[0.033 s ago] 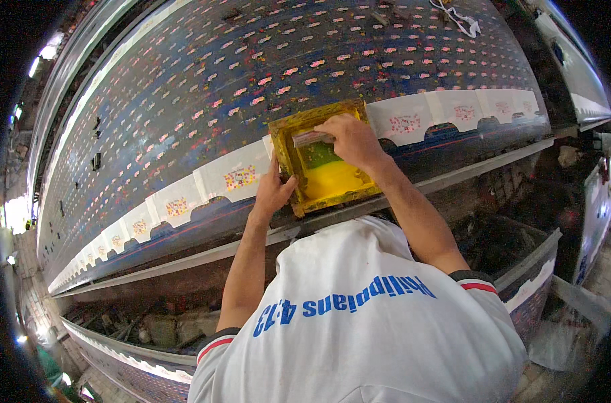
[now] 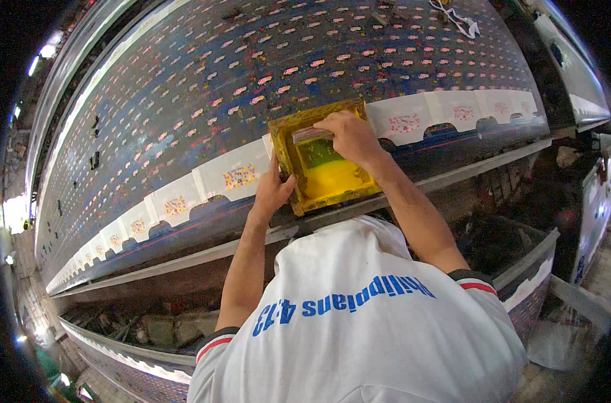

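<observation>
A yellow-stained screen-printing frame (image 2: 280,142) lies on the row of white pieces along the long table's near edge. Yellow ink (image 2: 334,180) pools across the near part of its mesh, with a greenish area beyond. My left hand (image 2: 273,192) grips the frame's left side, thumb on the near-left edge and fingers along the outside. Inside the frame's far end, my right hand (image 2: 351,136) is closed around a squeegee (image 2: 311,135), a pale flat bar. The right hand hides part of the squeegee and the frame's right side.
White pieces with pink and yellow prints (image 2: 239,176) run left of the frame; pieces with pink prints (image 2: 404,122) lie to its right. The dark table top (image 2: 205,101) carries rows of small printed marks. A metal rail (image 2: 483,161) edges it. White strips (image 2: 459,19) lie far right.
</observation>
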